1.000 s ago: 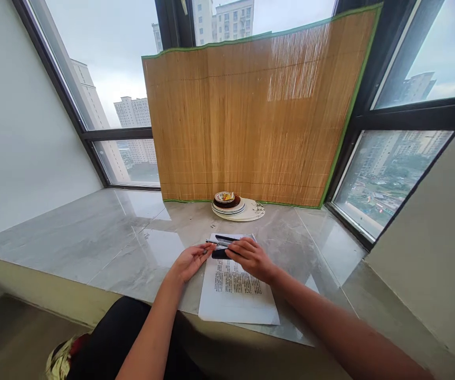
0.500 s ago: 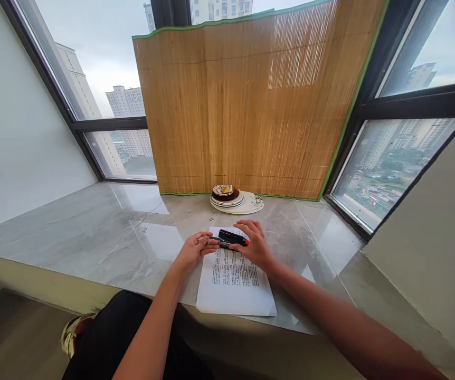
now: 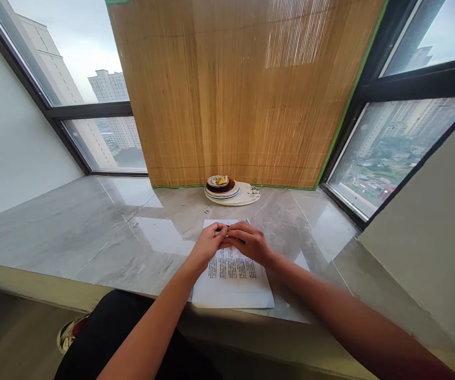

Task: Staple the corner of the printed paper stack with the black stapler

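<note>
A printed sheet of paper lies on the grey marble sill in front of me. Over its upper part my left hand and my right hand meet, both with fingers curled round a small black stapler, of which only a dark sliver shows between them. The fingertips of the two hands touch. The rest of the stapler is hidden under the hands.
A stack of plates with a small bowl on top stands at the back of the sill. Behind it a bamboo mat leans against the window. A white wall slopes down at the right.
Both hands have closed together over the black stapler, which was plainly visible half a second ago. The view has tilted down and moved closer to the sill.
</note>
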A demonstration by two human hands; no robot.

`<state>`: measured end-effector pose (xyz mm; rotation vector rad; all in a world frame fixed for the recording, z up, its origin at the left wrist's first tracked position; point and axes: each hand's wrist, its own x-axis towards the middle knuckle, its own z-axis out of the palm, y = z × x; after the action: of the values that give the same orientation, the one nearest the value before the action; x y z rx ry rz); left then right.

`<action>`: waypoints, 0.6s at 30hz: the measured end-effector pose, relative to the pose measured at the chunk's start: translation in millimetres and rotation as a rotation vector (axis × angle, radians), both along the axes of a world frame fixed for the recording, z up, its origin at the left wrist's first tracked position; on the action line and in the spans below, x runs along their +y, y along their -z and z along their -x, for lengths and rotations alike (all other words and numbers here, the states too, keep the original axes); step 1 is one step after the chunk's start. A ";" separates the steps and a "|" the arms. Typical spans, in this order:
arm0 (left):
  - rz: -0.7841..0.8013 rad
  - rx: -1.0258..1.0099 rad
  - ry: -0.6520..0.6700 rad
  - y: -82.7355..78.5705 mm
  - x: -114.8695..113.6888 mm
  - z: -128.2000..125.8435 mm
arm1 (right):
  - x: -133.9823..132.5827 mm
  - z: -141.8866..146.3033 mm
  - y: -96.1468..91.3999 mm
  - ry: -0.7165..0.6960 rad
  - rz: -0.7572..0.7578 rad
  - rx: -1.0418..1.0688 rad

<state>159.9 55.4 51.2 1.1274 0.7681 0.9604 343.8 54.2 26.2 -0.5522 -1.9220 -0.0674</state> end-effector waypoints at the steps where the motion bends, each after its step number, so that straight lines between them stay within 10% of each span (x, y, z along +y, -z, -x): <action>1: 0.001 -0.010 0.013 -1.2 2.2 -1.7 | 1.0 -1.3 -2.3 -0.009 -0.001 0.005; 6: -0.043 0.056 -0.003 -4.7 45.7 -2.0 | 14.9 -21.1 -9.6 0.080 0.073 0.105; 10: -0.412 0.376 -0.319 -6.2 112.9 25.8 | 44.1 -65.4 0.4 0.485 0.356 0.183; 18: -0.409 0.443 -0.176 21.0 159.1 65.3 | 78.5 -108.4 39.7 0.705 0.632 0.068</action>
<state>94.6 214.4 30.1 1.6850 1.0704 1.0574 452.2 132.7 -13.5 -1.6150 -1.5775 0.1132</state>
